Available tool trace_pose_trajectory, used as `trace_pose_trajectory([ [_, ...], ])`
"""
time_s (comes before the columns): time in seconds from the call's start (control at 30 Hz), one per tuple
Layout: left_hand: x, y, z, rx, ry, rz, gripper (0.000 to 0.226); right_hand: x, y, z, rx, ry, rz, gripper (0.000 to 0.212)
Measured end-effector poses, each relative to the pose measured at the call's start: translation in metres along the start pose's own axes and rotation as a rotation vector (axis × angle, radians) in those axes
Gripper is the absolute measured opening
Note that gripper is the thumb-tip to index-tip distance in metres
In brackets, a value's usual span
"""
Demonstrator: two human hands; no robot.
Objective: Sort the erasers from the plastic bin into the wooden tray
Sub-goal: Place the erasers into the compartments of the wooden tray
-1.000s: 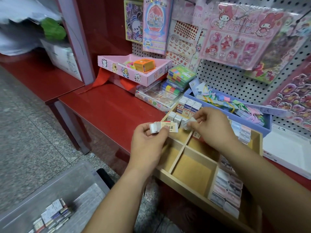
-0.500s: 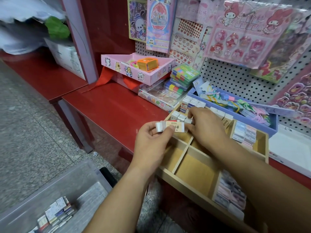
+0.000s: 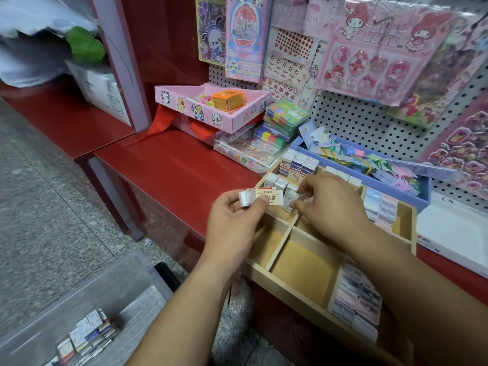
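The person shows as two bare forearms, the left forearm (image 3: 184, 299) and the right forearm (image 3: 422, 283), uncovered right to the lower edge, each ending in a bare hand, the left hand (image 3: 232, 223) and the right hand (image 3: 332, 204).

Just below the right hand (image 3: 332, 204), two compartments of the wooden tray (image 3: 290, 291) lie bare, split by a thin divider (image 3: 281, 247). Beyond its fingertips, which pinch a white eraser (image 3: 290, 200), upright erasers (image 3: 298, 165) crowd the far compartment. Pastel erasers (image 3: 380, 207) fill the one to its right. The eraser stack (image 3: 260, 196) gripped by the left hand (image 3: 232, 220) nearly closes the gap between the hands. Left of that hand, the red shelf (image 3: 171, 167) lies open.
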State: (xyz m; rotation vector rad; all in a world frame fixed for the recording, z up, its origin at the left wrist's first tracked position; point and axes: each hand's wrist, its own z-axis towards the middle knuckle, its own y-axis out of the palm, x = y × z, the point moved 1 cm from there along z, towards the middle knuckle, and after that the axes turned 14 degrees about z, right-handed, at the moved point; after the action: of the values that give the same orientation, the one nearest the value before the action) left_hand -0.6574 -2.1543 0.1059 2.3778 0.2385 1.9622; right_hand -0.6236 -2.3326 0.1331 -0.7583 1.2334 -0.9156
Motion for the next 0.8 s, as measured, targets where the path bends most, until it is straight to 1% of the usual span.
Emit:
trace_pose_trajectory([
  [0.1, -0.001, 0.000, 0.001, 0.009, -0.003, 0.002, 0.034, -0.003, 0.003, 0.013, -0.053, 0.026, -0.043, 0.030],
  [0.17, -0.001, 0.000, 0.002, 0.012, -0.001, 0.002, 0.035, -0.005, 0.008, 0.018, -0.071, 0.012, -0.097, 0.031],
  [0.3, -0.002, 0.000, 0.003, 0.009, 0.001, 0.003, 0.034, -0.009, 0.015, 0.021, -0.047, -0.025, -0.160, 0.021],
  [0.4, -0.003, 0.000, 0.003, 0.008, 0.002, 0.008, 0.034, -0.007, 0.018, 0.022, -0.013, -0.055, -0.163, 0.018],
  [0.57, -0.003, 0.000, 0.003, 0.014, 0.004, 0.017, 0.033, -0.003, 0.018, 0.025, 0.021, -0.063, -0.200, 0.023],
  [0.7, -0.002, 0.000, 0.002, 0.009, 0.004, 0.023, 0.033, -0.005, 0.018, 0.027, 0.003, -0.059, -0.176, 0.020],
  [0.8, -0.002, -0.001, 0.002, 0.013, 0.001, 0.026, 0.032, -0.004, 0.012, 0.027, -0.047, -0.003, -0.107, 0.021],
])
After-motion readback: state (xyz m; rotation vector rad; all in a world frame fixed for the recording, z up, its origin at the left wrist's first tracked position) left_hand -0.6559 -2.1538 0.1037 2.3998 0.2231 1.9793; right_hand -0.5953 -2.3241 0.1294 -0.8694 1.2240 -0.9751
